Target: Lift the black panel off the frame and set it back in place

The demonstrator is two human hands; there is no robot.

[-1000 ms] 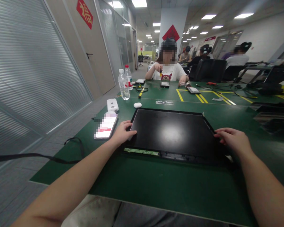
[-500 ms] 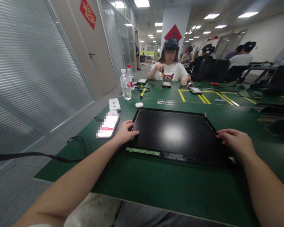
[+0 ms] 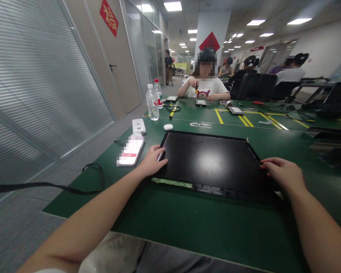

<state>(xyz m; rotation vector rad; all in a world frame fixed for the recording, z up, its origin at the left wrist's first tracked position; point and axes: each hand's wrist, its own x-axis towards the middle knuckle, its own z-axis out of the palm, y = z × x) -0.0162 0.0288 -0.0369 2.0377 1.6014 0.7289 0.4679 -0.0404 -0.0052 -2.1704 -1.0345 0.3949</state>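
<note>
A black display panel (image 3: 210, 159) lies face up on the green table in front of me, its glossy surface reflecting a light. Along its near edge runs a narrow green circuit board (image 3: 172, 183). My left hand (image 3: 154, 161) grips the panel's left edge, thumb on top and fingers along the side. At the right edge, my right hand (image 3: 285, 172) pinches the rim between thumb and fingers; its lower fingers are partly hidden.
Left of the panel lie a lit phone (image 3: 131, 151), a white power bank (image 3: 138, 126) and a white earbud case (image 3: 168, 127). Two water bottles (image 3: 152, 102) stand behind them. Across the table a co-worker (image 3: 206, 85) handles a small boxy device (image 3: 201, 102). A black strap (image 3: 45, 185) hangs at left.
Both hands keep their hold on the panel, which stays almost in place. The view has shifted slightly. The co-worker's hand has moved inward to the small device.
</note>
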